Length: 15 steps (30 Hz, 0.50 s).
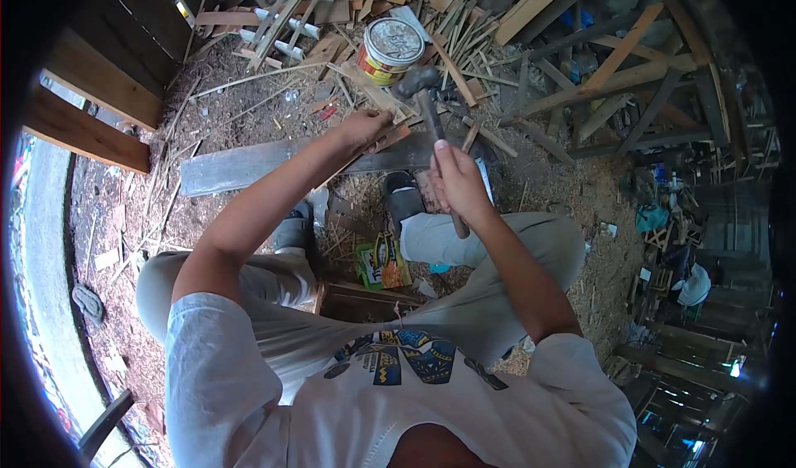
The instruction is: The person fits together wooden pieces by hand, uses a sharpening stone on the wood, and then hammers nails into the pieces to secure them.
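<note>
My right hand (458, 184) is wrapped round the wooden handle of a hammer (432, 118), whose dark head points away from me. To its left, my left hand (365, 130) is closed in a pinch; what lies between the fingertips is too small to make out. Just beneath those fingers is a small reddish-brown piece of wood (391, 139). It lies over a long grey board (240, 169) that stretches across the ground in front of my feet. The hammer head is raised near a lidded paint bucket (394, 45), apart from the left hand.
Wood scraps (464, 37) and shavings litter the ground ahead. A timber frame (622, 78) stands at the right, and upright planks (91, 132) at the left. A green packet (381, 262) lies between my legs, near a wooden box-like seat (356, 302).
</note>
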Each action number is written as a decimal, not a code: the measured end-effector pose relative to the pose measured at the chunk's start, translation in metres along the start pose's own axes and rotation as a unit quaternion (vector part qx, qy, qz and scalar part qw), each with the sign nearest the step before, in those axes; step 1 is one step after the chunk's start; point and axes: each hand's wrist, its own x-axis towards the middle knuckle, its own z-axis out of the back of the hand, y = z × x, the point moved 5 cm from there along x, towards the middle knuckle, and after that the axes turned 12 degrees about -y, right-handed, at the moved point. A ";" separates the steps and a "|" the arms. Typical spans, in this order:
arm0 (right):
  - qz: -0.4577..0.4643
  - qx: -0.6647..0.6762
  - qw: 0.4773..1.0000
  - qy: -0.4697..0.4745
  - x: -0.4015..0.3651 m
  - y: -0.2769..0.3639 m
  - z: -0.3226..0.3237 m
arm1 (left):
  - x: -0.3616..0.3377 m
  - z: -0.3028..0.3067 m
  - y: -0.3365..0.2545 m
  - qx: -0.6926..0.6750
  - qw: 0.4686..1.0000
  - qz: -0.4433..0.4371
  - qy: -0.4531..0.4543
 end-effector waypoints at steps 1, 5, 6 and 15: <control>0.029 0.022 0.999 -0.003 -0.002 0.002 0.002 | -0.005 0.000 0.001 0.010 1.000 0.006 -0.003; 0.037 0.025 0.999 0.004 -0.001 -0.008 -0.001 | -0.004 0.005 0.001 0.026 0.999 0.002 -0.019; 0.039 0.028 0.999 0.000 0.003 -0.010 -0.004 | -0.003 0.004 -0.001 0.029 0.999 -0.001 -0.016; 0.008 0.017 0.996 -0.091 0.089 -0.020 -0.016 | -0.004 -0.007 0.016 0.049 0.999 -0.012 0.011</control>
